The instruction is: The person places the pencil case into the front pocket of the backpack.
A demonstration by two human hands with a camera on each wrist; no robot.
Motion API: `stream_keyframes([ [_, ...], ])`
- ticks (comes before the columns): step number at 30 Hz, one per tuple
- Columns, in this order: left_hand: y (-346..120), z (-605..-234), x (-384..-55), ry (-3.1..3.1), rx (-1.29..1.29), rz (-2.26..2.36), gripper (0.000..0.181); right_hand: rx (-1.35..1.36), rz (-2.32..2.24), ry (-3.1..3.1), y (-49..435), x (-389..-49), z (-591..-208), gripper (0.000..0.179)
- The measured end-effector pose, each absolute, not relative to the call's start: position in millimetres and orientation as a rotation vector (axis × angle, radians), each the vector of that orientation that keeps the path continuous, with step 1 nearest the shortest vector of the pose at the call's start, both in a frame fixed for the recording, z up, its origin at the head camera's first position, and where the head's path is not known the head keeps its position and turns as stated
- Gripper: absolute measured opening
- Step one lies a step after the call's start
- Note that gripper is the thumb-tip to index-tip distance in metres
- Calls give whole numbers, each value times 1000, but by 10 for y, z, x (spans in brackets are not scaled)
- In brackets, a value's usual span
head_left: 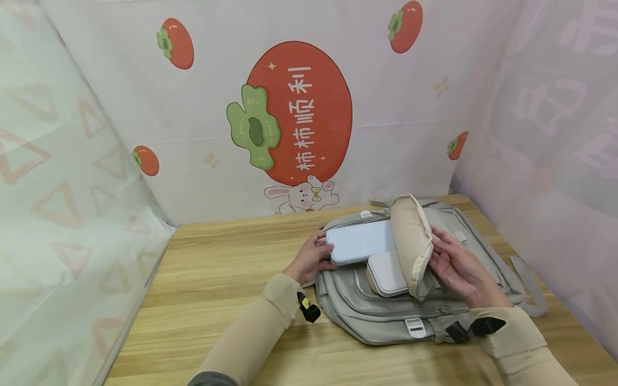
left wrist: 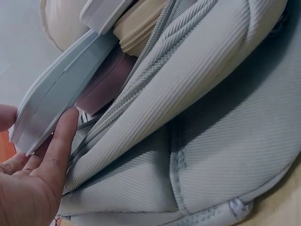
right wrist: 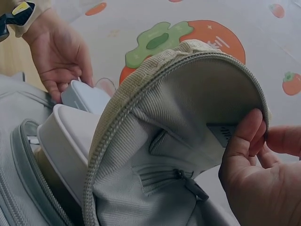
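Observation:
A grey backpack (head_left: 357, 303) lies on the table with its front compartment unzipped. My left hand (head_left: 313, 259) grips the end of a flat, light-blue rounded case (head_left: 361, 241) that sticks out of the opening. The fingers of my right hand (right wrist: 256, 174) pinch the zippered edge of the cream-and-grey flap (head_left: 410, 241), which stands raised. Beside the blue case, a smaller white rounded case (head_left: 389, 273) lies partly under the flap. In the left wrist view, a tan zippered pouch (left wrist: 138, 30) and a dark reddish item (left wrist: 107, 77) show inside the compartment; the rest of both is hidden.
The backpack rests on the right part of a wooden table (head_left: 222, 279). A strap (head_left: 530, 287) trails off its right side, and a white buckle (head_left: 416, 328) sits near its front edge. Printed cloth (head_left: 203, 123) hangs behind the table and along both sides.

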State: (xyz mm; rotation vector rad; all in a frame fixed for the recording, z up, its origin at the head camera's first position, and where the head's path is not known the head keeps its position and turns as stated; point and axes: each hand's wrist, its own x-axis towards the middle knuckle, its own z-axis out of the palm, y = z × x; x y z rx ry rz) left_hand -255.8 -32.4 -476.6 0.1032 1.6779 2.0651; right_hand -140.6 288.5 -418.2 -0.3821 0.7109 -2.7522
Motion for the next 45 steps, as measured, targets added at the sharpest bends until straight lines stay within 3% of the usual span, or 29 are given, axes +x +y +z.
stream_keyframes([
  [18,-89,-4751,-2542,1736,85,2056,49,-449,-2703,852,2686,-1550,-4065,43],
  [45,475,-4707,-2546,1769,-9,2036,54,-314,-2674,1091,2540,-1623,-3992,38],
])
